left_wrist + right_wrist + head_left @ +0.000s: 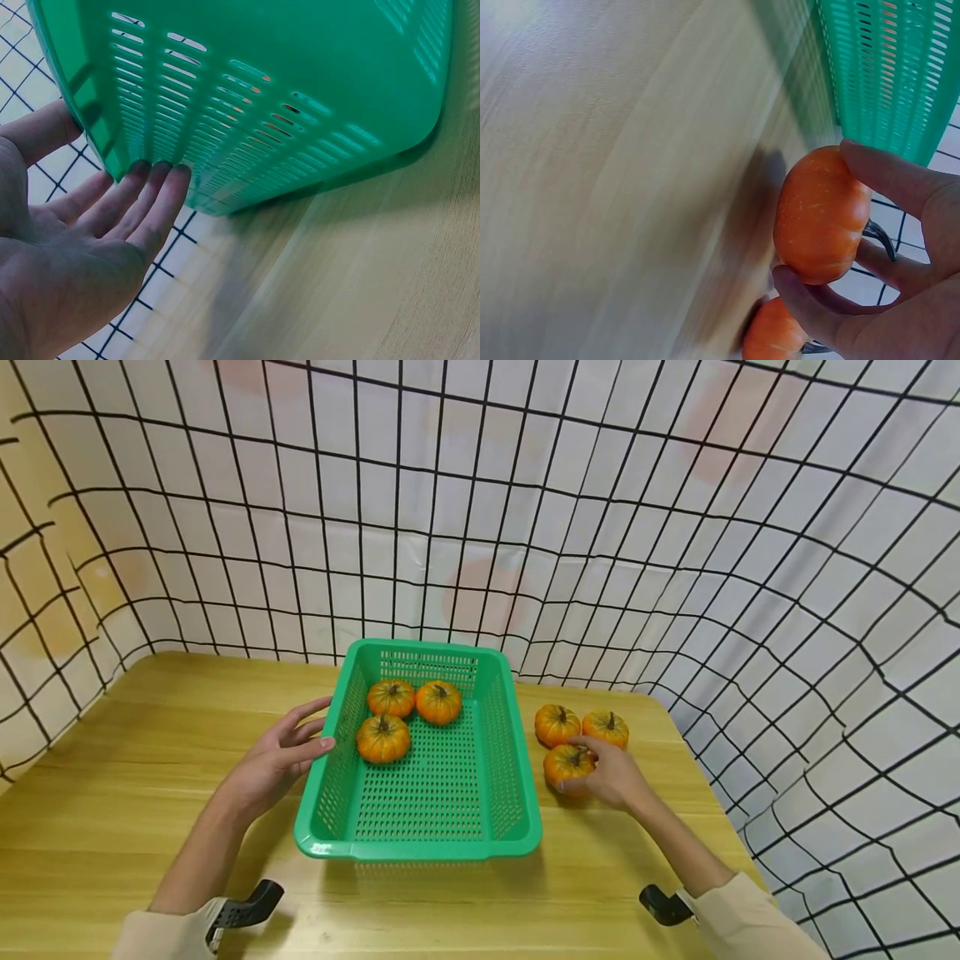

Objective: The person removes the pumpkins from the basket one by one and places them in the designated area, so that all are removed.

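Note:
A green plastic basket point(420, 850) stands on the table, and three small orange pumpkins point(383, 742) lie inside toward its back left. My left hand point(273, 764) is at the basket's left side, fingers nearly straight against the outer wall point(247, 112) and thumb at the rim. To the right of the basket, my right hand point(617, 774) holds a small pumpkin point(821, 217) between thumb and fingers, its dark stem toward the palm. Whether that pumpkin touches the table I cannot tell. Close behind it sit two more pumpkins, one at left point(557, 724) and one at right point(607, 727).
The wooden table point(135, 760) extends to both sides and in front of the basket. A white backdrop with a black grid point(465, 527) rises behind the table and along its sides. Black wrist-camera mounts point(255, 903) stick out near both sleeves.

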Demonstrator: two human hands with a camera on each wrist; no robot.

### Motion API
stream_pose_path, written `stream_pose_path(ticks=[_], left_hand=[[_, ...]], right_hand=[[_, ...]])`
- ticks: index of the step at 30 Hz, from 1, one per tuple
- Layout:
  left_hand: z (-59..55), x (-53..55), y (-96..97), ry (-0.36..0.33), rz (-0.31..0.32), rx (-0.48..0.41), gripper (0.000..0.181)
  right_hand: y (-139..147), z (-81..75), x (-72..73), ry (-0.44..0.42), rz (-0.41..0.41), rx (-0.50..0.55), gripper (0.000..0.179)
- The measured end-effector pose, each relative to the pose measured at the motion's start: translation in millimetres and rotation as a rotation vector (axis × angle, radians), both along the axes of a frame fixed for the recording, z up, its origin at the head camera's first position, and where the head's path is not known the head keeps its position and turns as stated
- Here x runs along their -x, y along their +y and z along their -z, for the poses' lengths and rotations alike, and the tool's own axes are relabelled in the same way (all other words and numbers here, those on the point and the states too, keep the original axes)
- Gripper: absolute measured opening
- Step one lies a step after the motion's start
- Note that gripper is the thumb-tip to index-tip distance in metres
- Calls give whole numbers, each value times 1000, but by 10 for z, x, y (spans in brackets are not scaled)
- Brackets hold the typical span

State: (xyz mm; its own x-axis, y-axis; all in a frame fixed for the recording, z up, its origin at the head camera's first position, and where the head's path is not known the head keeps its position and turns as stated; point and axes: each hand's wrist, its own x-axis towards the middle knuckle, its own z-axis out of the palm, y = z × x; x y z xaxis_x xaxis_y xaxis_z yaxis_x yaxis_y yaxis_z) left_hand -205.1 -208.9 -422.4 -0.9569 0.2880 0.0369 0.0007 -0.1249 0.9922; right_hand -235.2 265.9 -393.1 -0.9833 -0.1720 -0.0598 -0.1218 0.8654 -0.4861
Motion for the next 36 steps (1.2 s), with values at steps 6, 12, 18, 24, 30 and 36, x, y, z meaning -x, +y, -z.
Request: stream_pose_path(ticks=[6,12,18,24,30,36], left_hand=[[-9,8,-15,4,6,-22,69],[-12,6,-22,1,7,-28,68],[-10,0,-15,8,6,-6,69],[-6,-5,-12,9,7,-7,69],[-6,-13,-12,2,7,-20,68],[-7,-10,-9,-1,10,-23,69]], right_hand=[[4,9,-10,-1,-1,1,75],[-7,10,-5,-8,6,-6,76],[5,45,-6,-16,15,-11,76],[17,75,-11,0,18,-5,76],[15,95,-8,1,23,-2,77],[19,107,-6,-5,23,-3,77]])
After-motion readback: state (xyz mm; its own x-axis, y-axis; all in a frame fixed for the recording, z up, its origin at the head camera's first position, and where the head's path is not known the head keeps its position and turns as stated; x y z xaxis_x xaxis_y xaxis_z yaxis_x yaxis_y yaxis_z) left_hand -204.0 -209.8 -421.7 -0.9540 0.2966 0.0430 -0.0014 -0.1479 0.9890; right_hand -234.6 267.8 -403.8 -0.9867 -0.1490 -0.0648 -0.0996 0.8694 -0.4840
